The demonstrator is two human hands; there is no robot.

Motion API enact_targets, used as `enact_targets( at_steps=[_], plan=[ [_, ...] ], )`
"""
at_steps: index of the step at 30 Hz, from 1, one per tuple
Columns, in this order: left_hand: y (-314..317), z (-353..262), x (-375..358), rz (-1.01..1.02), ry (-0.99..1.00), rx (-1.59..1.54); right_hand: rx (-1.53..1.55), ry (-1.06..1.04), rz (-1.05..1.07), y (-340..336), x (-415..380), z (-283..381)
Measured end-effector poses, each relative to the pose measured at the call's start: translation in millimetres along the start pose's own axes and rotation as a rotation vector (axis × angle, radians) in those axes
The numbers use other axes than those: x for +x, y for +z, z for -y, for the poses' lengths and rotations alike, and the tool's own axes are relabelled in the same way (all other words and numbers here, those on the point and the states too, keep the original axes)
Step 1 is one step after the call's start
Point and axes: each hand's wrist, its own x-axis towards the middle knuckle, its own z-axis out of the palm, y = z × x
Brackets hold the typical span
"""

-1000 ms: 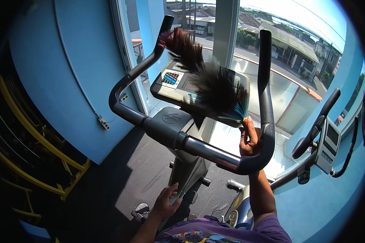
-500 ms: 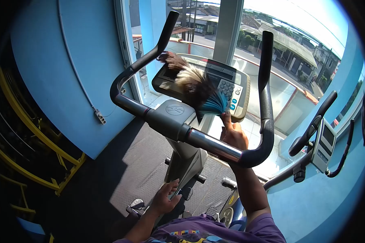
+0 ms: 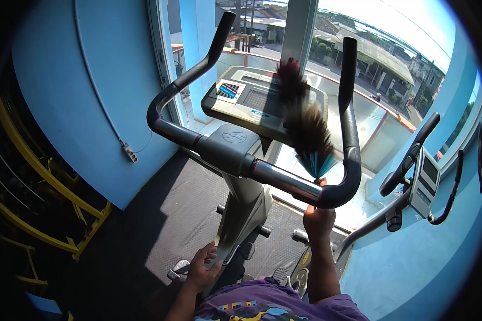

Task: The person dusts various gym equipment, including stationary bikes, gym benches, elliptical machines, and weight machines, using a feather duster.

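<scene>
A feather duster (image 3: 309, 128), brown, cream and teal with a reddish tip, stands up over the right part of the exercise bike's console (image 3: 262, 101). My right hand (image 3: 320, 216) is closed on its handle, partly hidden behind the lower right bend of the handlebar (image 3: 286, 179). Lower down, left of the bike's post, my left hand (image 3: 203, 267) is held palm inward with its fingers apart and nothing in it. The left part of the console, with a sticker and a small screen, shows uncovered.
A second machine with its own display (image 3: 425, 182) stands at the right. Yellow metal frames (image 3: 43, 184) are at the left. A socket strip (image 3: 129, 153) hangs on the blue wall. Behind the console are a window frame and a balcony railing.
The feather duster has moved right across the console, uncovering its left part. My right hand has dropped lower and slightly right. My left hand has shifted a little left.
</scene>
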Motion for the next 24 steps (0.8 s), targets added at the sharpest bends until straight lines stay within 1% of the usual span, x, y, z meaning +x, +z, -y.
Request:
enact_targets(
  at_steps=[2,4,5,6,8,9,10,12,14,15,16,18,19,20,22,24],
  plan=[
    [-1.5,4.8,0.4,0.043,0.033,-0.025,-0.114,-0.110,0.118,-14.1,-28.0,-16.0],
    [-3.0,5.9,3.5,0.062,0.048,-0.024,-0.130,0.024,0.023,-20.5,-37.0,-29.7],
    [-2.2,6.3,3.1,0.065,0.057,-0.031,-0.039,0.116,-0.077,-16.7,-39.9,-40.7],
    [-2.9,4.3,2.6,0.077,0.058,-0.034,-0.009,0.397,0.035,-13.7,-46.0,-65.2],
    [-1.2,4.9,4.0,0.107,0.050,-0.034,0.291,0.344,0.072,-15.7,-56.7,-60.8],
    [-0.1,5.5,3.6,0.116,0.052,-0.035,0.477,0.376,0.078,-9.9,-68.2,-53.2],
    [0.0,5.9,3.8,0.130,0.058,-0.024,0.473,0.379,0.071,-13.1,-74.5,-53.8],
    [0.9,3.9,4.4,0.143,0.062,-0.017,0.574,0.660,0.147,-18.4,-80.8,-54.0],
    [-1.1,-2.1,2.7,0.147,0.072,-0.020,0.730,0.670,0.057,-15.1,-74.8,-49.1],
    [-1.5,-2.6,1.7,0.148,0.065,-0.016,0.682,0.632,-0.001,-5.4,-74.6,-55.1],
    [-1.0,-2.7,1.8,0.170,0.065,0.002,0.685,0.636,0.004,8.3,-78.9,-68.6],
    [-2.1,-3.3,0.1,0.178,0.061,0.017,0.665,0.467,0.029,30.6,-86.2,-93.2],
    [-2.0,-3.6,-0.9,0.166,0.049,-0.003,0.573,0.407,0.068,30.7,-91.9,-73.7],
    [-1.6,-3.0,-3.5,0.155,0.034,-0.022,0.833,0.660,0.182,28.1,-105.0,-61.7],
    [-1.8,-0.1,-7.9,0.136,0.014,-0.023,0.711,0.734,0.298,44.6,-146.2,-80.0],
    [0.5,6.3,-10.6,0.111,-0.011,-0.021,0.694,0.745,0.466,36.5,-159.1,-77.7]
  ],
)
